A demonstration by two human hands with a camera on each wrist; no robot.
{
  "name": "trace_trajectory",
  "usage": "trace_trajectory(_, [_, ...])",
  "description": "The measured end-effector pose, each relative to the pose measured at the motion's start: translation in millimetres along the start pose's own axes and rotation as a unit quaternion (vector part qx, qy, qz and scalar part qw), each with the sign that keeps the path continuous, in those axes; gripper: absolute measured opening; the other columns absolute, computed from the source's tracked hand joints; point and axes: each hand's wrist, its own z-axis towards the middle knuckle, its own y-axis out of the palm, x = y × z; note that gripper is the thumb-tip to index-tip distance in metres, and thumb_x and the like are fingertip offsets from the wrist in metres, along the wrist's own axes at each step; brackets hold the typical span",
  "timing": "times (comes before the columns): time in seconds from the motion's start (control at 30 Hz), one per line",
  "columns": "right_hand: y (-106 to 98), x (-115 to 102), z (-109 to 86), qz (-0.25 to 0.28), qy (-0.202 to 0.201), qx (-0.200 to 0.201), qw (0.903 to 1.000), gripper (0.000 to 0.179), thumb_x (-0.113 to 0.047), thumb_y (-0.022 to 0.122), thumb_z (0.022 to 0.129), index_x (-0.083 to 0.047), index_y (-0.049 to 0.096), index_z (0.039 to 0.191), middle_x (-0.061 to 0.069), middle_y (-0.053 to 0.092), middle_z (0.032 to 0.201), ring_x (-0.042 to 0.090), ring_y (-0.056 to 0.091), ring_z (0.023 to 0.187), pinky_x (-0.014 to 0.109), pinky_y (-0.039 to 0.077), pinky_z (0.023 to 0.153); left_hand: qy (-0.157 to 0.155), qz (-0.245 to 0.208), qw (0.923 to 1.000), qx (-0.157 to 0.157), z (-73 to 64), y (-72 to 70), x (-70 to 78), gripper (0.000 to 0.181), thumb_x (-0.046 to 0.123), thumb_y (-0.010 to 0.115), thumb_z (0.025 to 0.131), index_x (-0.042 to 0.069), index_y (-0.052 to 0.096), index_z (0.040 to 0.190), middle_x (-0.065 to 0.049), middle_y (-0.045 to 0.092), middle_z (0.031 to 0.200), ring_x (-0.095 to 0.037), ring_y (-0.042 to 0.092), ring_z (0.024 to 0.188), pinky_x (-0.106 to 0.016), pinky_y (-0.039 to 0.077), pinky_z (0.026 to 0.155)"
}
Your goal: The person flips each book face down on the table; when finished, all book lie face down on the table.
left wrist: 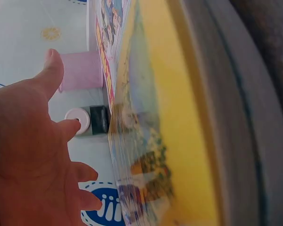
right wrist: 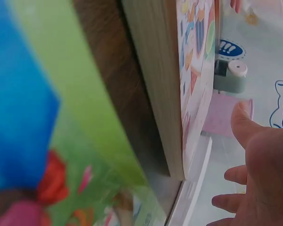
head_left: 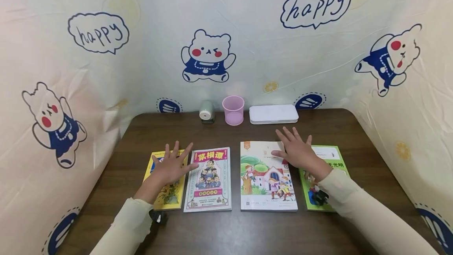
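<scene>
Four books lie in a row on the brown table (head_left: 226,231). My left hand (head_left: 170,168), fingers spread, hovers over the yellow book (head_left: 171,199) at the left end; its thumb overlaps the edge of the pink-titled comic-cover book (head_left: 209,180) in the head view. Over on the right, my right hand (head_left: 301,154) is also spread out, between the white storybook (head_left: 267,186) with a house and children and the green book (head_left: 336,152). Both wrist views show the palms with nothing held: left hand (left wrist: 33,150), right hand (right wrist: 269,174).
Along the table's back edge stand a green pencil sharpener (head_left: 207,110), a pink cup (head_left: 233,111) and a flat white case (head_left: 274,114). A printed cloth (head_left: 255,42) with bears hangs behind and at both sides. Small black devices sit at both wrists.
</scene>
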Motion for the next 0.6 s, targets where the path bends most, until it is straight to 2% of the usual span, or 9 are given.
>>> trace_trajectory(0.3, [1.4, -19.8, 9.3, 0.0, -0.02, -0.003, 0.9998, 0.088, -0.06, 0.058, 0.099, -0.018, 0.02, 0.167, 0.015, 0.011, 0.173, 0.046, 0.002, 0.157, 0.085, -0.005, 0.109, -0.015, -0.001, 0.9999, -0.009, -11.4, 2.0, -7.3, 0.092, 0.078, 0.045, 0.094, 0.034, 0.011, 0.167, -0.027, -0.002, 0.17, -0.061, -0.007, 0.151, -0.092, -0.006, 0.1])
trace_trajectory(0.47, [2.3, -31.5, 14.5, 0.002, -0.025, -0.004, 0.9997, 0.089, -0.059, 0.061, 0.098, -0.018, 0.022, 0.166, 0.015, 0.014, 0.172, 0.045, 0.002, 0.157, 0.085, -0.005, 0.109, -0.031, -0.006, 0.9992, -0.024, -19.3, 3.6, -13.7, 0.092, 0.08, 0.042, 0.094, 0.035, 0.01, 0.167, -0.026, -0.005, 0.17, -0.06, -0.009, 0.15, -0.091, -0.01, 0.099])
trace_trajectory(0.6, [4.8, -39.7, 19.9, -0.003, -0.028, -0.007, 0.9996, 0.089, -0.061, 0.06, 0.097, -0.019, 0.023, 0.166, 0.014, 0.015, 0.172, 0.044, 0.002, 0.158, 0.085, -0.005, 0.11, -0.037, -0.003, 0.999, -0.024, -26.0, 5.6, -18.4, 0.095, 0.083, 0.042, 0.092, 0.033, 0.013, 0.167, -0.027, -0.003, 0.17, -0.061, -0.007, 0.15, -0.091, -0.01, 0.099])
